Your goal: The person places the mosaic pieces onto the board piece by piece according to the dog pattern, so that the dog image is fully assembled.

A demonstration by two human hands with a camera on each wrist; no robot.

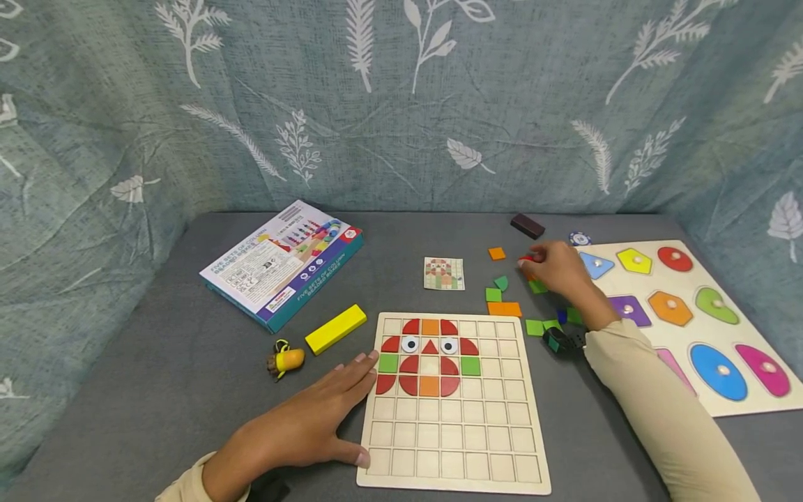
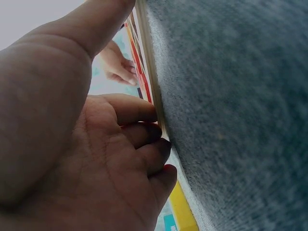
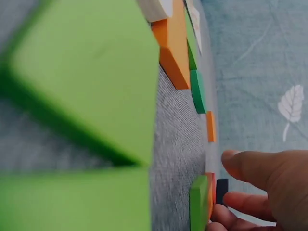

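Left hand (image 1: pixel 301 425) steadying grid board (image 1: pixel 453 404), right hand (image 1: pixel 558 268) pinching red piece (image 1: pixel 524 259)

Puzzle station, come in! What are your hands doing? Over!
Left hand flat, steadying puzzle board. Right hand pinching red piece among loose pieces. Nothing blocking the board.
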